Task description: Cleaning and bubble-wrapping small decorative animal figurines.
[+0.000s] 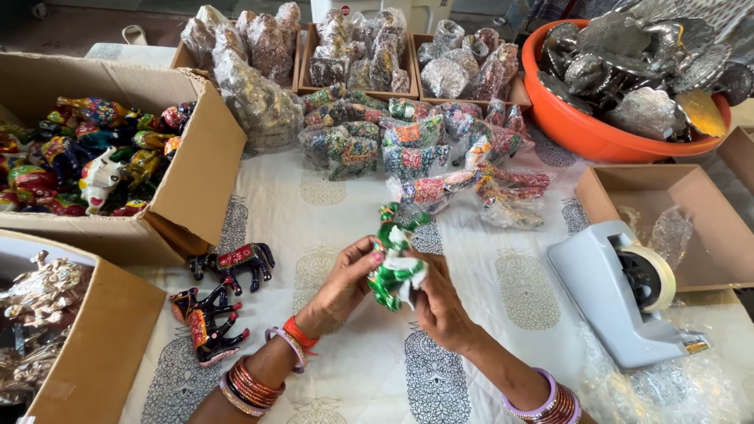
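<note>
Table (330, 377) with a cream block-printed cloth carries a big open cardboard box of painted animal figurines (196, 180) at left, an orange plastic tub of silver metal pieces (585, 137) at far right, a pile of plastic-wrapped painted figurines (416, 149) in the middle and a grey tape dispenser (620, 294) at right. Two dark painted horse figurines (220, 298) lie loose near the left forearm. Both hands, left hand (345, 283) and right hand (440, 306), grasp a small green-and-white painted animal figurine (395, 263) between them, above the cloth at centre.
</note>
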